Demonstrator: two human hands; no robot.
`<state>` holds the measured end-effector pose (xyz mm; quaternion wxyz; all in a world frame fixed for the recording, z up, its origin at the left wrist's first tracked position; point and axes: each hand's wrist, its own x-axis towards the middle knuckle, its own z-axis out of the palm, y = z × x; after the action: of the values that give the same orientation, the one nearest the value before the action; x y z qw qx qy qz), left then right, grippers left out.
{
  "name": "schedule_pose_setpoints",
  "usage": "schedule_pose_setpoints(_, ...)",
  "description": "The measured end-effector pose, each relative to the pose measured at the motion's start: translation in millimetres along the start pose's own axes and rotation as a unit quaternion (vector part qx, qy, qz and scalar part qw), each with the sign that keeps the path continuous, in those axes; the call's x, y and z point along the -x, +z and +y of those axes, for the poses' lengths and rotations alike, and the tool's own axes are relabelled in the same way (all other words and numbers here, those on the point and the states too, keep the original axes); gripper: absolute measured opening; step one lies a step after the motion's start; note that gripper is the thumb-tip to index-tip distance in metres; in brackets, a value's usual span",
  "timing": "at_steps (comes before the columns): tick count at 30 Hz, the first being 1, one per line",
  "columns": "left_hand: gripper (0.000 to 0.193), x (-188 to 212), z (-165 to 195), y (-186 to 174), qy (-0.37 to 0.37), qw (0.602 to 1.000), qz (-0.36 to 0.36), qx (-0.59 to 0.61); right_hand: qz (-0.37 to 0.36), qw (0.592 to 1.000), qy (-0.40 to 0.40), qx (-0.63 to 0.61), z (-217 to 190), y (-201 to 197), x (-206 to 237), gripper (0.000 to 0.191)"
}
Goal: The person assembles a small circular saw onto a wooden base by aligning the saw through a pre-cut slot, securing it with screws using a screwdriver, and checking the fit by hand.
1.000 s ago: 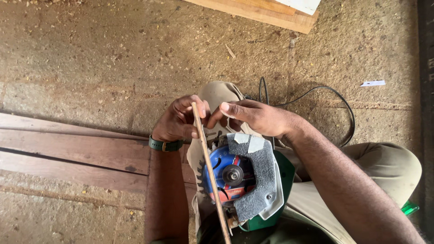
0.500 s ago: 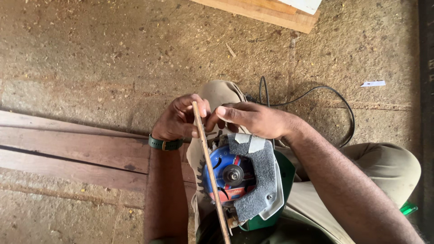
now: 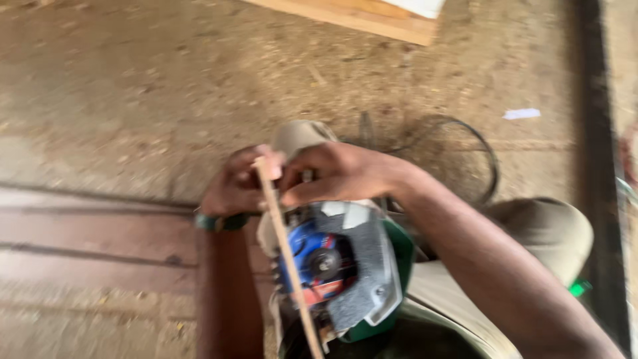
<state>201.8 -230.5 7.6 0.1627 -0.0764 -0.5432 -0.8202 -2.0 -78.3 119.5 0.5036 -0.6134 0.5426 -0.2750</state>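
A circular saw (image 3: 345,266) with a blue blade guard, grey base plate and green body rests upside down on my lap. A thin wooden strip (image 3: 286,252) runs lengthwise across its blade side. My left hand (image 3: 236,183), with a green wristband, pinches the far end of the strip. My right hand (image 3: 339,173) is closed on the same end of the strip, just above the saw's base plate. The picture is blurred, so finger detail is unclear.
Dark reddish wooden planks (image 3: 100,233) lie on the dusty ground at left. A black power cord (image 3: 478,153) loops behind my knee. A pale wooden board (image 3: 359,16) sits at the top edge. A dark beam (image 3: 591,133) runs down the right side.
The view has shifted slightly to the right and gone blurry. Both hands remain on the strip's far end over the saw, in much the same grip.
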Motion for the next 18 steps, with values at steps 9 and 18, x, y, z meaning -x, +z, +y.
schedule_pose_setpoints(9,0.042,5,-15,-11,-0.016,0.996,-0.005,0.082,-0.001,0.998,0.053,0.027,-17,-1,-5,0.03)
schedule_pose_setpoints(18,0.041,7,-14,-4,-0.026,0.997,0.008,0.071,-0.008,0.994,0.112,0.001,-13,6,-5,0.026)
